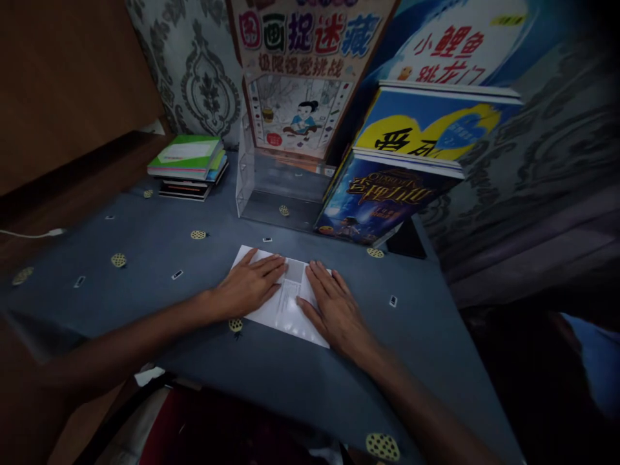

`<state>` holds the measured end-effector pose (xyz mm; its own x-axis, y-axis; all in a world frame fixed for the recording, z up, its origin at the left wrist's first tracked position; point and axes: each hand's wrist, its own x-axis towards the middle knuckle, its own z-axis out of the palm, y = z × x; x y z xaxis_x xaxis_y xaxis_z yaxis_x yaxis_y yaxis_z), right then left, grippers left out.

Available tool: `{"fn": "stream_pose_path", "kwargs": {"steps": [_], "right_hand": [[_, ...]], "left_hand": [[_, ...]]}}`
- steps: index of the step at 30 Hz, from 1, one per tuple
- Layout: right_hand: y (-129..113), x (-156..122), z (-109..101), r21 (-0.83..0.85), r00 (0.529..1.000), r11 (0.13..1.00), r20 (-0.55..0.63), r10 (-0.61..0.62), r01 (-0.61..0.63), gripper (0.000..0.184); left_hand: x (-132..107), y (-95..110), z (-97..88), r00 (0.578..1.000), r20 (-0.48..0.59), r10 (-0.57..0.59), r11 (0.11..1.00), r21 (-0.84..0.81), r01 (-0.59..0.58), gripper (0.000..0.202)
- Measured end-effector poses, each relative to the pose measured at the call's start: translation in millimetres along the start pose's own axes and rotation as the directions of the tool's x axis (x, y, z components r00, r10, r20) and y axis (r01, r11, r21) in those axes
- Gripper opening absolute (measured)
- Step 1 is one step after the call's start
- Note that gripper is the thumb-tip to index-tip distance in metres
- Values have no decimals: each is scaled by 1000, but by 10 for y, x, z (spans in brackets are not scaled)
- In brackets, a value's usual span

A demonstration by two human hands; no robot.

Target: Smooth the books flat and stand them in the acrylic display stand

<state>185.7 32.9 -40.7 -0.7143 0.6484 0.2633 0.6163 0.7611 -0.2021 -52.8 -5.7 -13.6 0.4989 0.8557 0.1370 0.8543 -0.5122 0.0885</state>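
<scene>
Beyond the white paper, a book reads "图画捉迷藏".

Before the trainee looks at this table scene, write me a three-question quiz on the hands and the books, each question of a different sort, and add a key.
1. True or false: the left hand and the right hand both rest on the white paper.

2. Where is the book stack with the green top?
A. Under the white paper
B. To the left of the clear stand
C. In front of the right hand's wrist

3. Which hand is nearer the dark blue book?

Key: 1. True. 2. B. 3. The right hand.
</scene>
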Motion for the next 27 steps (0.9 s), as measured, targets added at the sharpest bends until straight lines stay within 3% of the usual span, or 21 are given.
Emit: {"fn": "stream_pose_path", "kwargs": {"steps": [5,9,17,20,23,27], "right_hand": [[5,-8,-6,-17,1000,1000,9,-5,6,65],[-7,-10,4,-26,1000,1000,12,1,0,67],[32,-28,18,-74,999,997,29,-16,18,65],[3,3,-35,-110,998,993,36,-46,50,57],[-177,135,-80,-105,988,982,32,-153,156,44],[-629,428,-66,5,931,937,105,-349,350,38]], "left_hand": [[-284,-335,-76,991,-21,-129,992,12,129,45],[-480,-580,-130,987,-32,-156,983,-106,151,46],[-472,-863,-246,988,142,-67,942,-318,109,51],[-485,-937,-276,982,188,-13,921,-380,85,58],[-503,-977,-272,978,207,18,901,-428,74,60],[-516,-976,-250,981,194,4,894,-439,83,58]]}}
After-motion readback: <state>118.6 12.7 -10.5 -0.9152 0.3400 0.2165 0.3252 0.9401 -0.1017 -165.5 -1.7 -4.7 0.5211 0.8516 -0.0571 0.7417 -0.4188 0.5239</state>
